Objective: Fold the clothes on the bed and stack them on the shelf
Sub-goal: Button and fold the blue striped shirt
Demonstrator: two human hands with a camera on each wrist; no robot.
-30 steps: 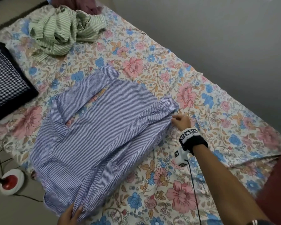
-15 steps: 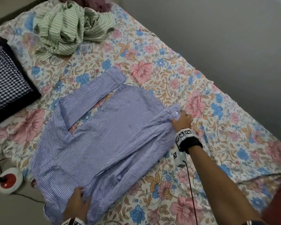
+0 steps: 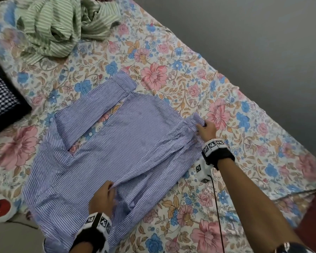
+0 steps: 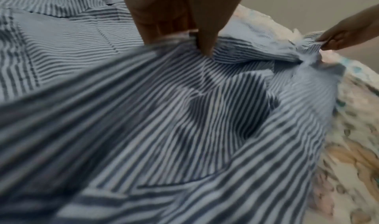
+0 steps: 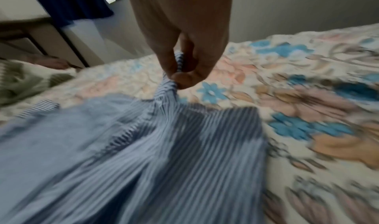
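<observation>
Blue-and-white striped shirt [image 3: 117, 152] spread flat on the floral bedsheet [image 3: 226, 88], one sleeve already folded across its upper part, the body lying diagonally. Right hand [image 3: 207, 129] at the shirt's far right corner, thumb and fingers pinching a small bunch of striped cloth by the cuff; the right wrist view confirms fabric gathered between the fingertips [image 5: 180, 78]. Left hand [image 3: 103, 195] at the shirt's near edge, fingers curled round a raised fold, cloth tented beneath it in the left wrist view [image 4: 174, 25].

Likely step: carrying the right side of the shirt over toward its middle. To do it well: lifting both pinched points together, keeping the edge between them taut and straight, laying it down parallel to the opposite side, then smoothing outward from the shirt's centre. Risk, as a judgement: slack between the two grips, leaving a diagonal wrinkle or a crooked fold.

Beyond the shirt's top end, a crumpled green-striped garment [image 3: 62, 26] waiting unfolded. Left of the shirt, a dark checked cloth [image 3: 0, 99] at the bed's edge. Below and left of the shirt, a red-and-white round device [image 3: 0, 209] on the floor with a cord. Right of the shirt, past the sheet, a plain grey wall [image 3: 263, 33]. No shelf clearly in view.
</observation>
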